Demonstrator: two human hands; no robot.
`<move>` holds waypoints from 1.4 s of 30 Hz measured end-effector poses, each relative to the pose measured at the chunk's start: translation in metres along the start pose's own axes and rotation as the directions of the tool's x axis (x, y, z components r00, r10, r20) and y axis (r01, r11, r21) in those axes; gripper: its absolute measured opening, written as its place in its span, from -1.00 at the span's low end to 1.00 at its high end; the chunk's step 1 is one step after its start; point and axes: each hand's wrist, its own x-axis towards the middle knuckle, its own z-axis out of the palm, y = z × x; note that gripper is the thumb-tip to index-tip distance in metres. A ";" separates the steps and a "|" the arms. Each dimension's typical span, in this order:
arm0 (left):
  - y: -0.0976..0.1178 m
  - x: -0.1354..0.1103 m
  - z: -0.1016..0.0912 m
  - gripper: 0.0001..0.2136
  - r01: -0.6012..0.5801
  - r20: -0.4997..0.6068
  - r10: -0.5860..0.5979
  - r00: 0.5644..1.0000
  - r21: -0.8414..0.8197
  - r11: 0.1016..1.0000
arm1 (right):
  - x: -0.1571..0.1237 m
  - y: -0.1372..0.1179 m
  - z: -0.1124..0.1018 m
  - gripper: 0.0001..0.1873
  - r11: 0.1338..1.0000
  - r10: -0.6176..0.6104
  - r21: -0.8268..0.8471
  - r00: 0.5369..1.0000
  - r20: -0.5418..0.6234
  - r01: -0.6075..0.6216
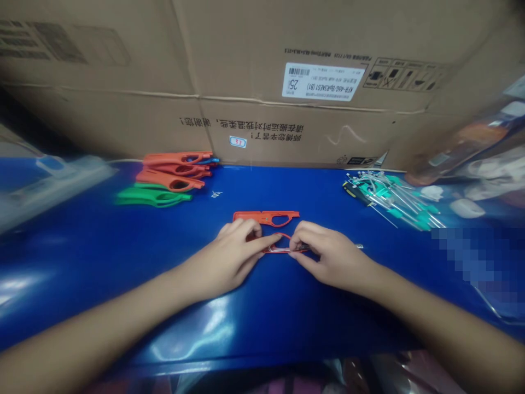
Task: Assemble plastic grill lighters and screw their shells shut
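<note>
An orange plastic lighter shell half (283, 235) with an oval opening lies on the table between my hands. My left hand (238, 249) grips its left part, thumb stretched toward the opening. Thin white wires (279, 250) run along the lower edge of the opening. At the right end, my right hand (328, 249) is closed in a pinch; a slim dark part (302, 247) shows at its fingers, but what exactly they hold is hidden. A small metal spring-like piece (360, 246) shows beyond that hand. Just behind, a second orange shell half (266, 218) lies flat.
Orange shells (172, 164) and green shells (153, 196) are piled at back left. A heap of metal rods with teal parts and wires (389, 197) lies at back right. A large cardboard box (246, 109) stands behind the blue table (254, 328). An orange-brown bottle (459, 150) is at far right.
</note>
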 end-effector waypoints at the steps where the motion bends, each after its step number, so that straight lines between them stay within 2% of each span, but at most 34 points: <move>1: 0.000 0.000 0.000 -0.63 -0.003 0.006 0.004 1.000 -0.005 1.000 | 0.000 0.000 0.000 -0.95 1.000 -0.003 -0.006 1.000 0.000 0.003; 9: 0.002 0.003 -0.003 -0.63 -0.002 0.080 0.003 0.997 -0.009 1.000 | -0.002 0.000 0.000 -0.88 1.000 -0.017 -0.024 1.000 0.004 0.017; 16: 0.004 0.006 -0.005 -0.69 0.007 0.078 -0.004 0.997 -0.037 0.999 | 0.000 -0.003 -0.001 -0.82 0.999 -0.020 -0.032 0.999 0.040 0.022; 21: 0.000 0.003 -0.006 -0.65 -0.015 -0.002 0.015 1.000 -0.082 0.996 | -0.001 -0.001 0.000 -0.84 1.000 -0.013 0.006 1.000 0.017 0.013; 29: 0.000 0.004 0.005 -0.75 -0.070 -0.161 0.052 0.986 -0.108 0.992 | -0.001 -0.004 0.002 -0.84 0.999 0.034 -0.029 0.999 -0.038 -0.035; 37: 0.003 0.004 0.012 -0.74 -0.079 -0.154 0.061 0.986 -0.115 0.990 | 0.000 -0.005 0.003 -0.91 0.998 0.054 -0.042 0.998 -0.035 -0.055; 42: 0.005 0.004 0.012 -0.74 -0.071 -0.127 0.057 0.990 -0.103 0.992 | 0.001 -0.009 0.002 -0.96 0.992 0.120 -0.043 0.993 -0.018 -0.120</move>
